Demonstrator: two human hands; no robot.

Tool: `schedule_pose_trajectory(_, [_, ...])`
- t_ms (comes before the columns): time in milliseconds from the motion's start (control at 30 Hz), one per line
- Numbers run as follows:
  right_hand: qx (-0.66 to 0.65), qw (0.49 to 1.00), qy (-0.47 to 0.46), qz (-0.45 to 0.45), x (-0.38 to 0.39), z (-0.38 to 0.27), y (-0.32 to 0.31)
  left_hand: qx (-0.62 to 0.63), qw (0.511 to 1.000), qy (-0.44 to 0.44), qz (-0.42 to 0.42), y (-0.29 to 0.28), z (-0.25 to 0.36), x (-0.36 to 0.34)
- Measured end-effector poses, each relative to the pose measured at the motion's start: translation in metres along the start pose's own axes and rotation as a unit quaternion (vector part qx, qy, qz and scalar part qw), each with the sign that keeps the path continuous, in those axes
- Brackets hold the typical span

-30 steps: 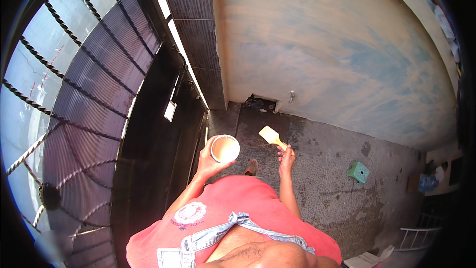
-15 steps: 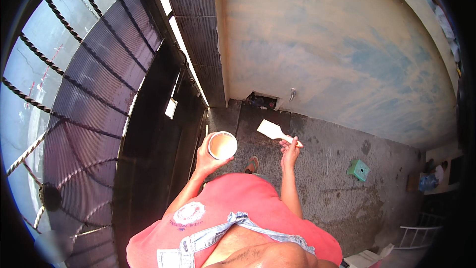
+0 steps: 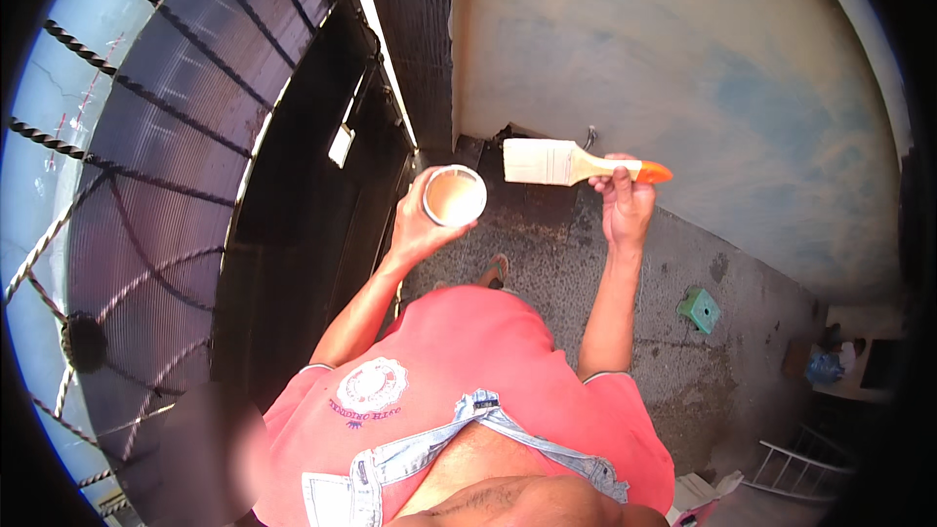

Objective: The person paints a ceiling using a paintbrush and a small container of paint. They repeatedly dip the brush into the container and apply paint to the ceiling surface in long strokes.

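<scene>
A round container of peach-coloured paint (image 3: pixel 455 197) is gripped from its left side by my left hand (image 3: pixel 417 220), its open top facing up. My right hand (image 3: pixel 627 207) pinches the handle of a wide flat paintbrush (image 3: pixel 554 163) whose end is orange. The brush lies nearly level, and its pale, paint-coated bristles point left toward the container without touching it. Beyond the brush rises a wall (image 3: pixel 664 49) with patchy peach colour over blue-grey. The underside of the container is hidden.
On my left stands a dark metal gate (image 3: pixel 293 185) with twisted bars and corrugated sheeting. A green stool (image 3: pixel 699 309) sits on the rough grey floor (image 3: pixel 673 361) at right. A small tap (image 3: pixel 591 137) juts from the wall's base. A metal ladder-like frame (image 3: pixel 800 470) lies at the lower right.
Both hands have risen and moved farther out, my right one most. The brush has swung from slanting to nearly level and come closer to view. The head view has shifted slightly.
</scene>
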State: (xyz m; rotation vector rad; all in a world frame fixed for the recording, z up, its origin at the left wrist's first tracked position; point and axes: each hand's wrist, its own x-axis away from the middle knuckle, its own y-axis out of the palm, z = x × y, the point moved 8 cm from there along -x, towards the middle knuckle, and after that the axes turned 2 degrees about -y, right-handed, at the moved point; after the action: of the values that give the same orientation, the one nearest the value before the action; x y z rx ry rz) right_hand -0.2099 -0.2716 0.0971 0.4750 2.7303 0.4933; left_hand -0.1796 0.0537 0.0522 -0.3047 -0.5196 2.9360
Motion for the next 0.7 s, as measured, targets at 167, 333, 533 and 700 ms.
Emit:
schedule_pose_trajectory(167, [0.07,0.986,-0.037,-0.144,-0.017,-0.054,0.076,0.029,0.999,0.033,0.003,-0.002,0.021,-0.01])
schedule_pose_trajectory(333, [0.106,0.972,-0.004,-0.211,-0.02,-0.049,0.111,0.03,0.999,0.042,-0.002,0.001,0.029,-0.015])
schedule_pose_trajectory(533, [0.152,0.955,0.026,-0.255,-0.02,-0.034,0.135,0.032,0.999,0.036,-0.012,0.0,0.024,-0.013])
schedule_pose_trajectory(700, [0.209,0.932,0.033,-0.294,-0.02,-0.02,0.146,0.026,0.999,0.019,-0.013,-0.001,0.016,-0.01])
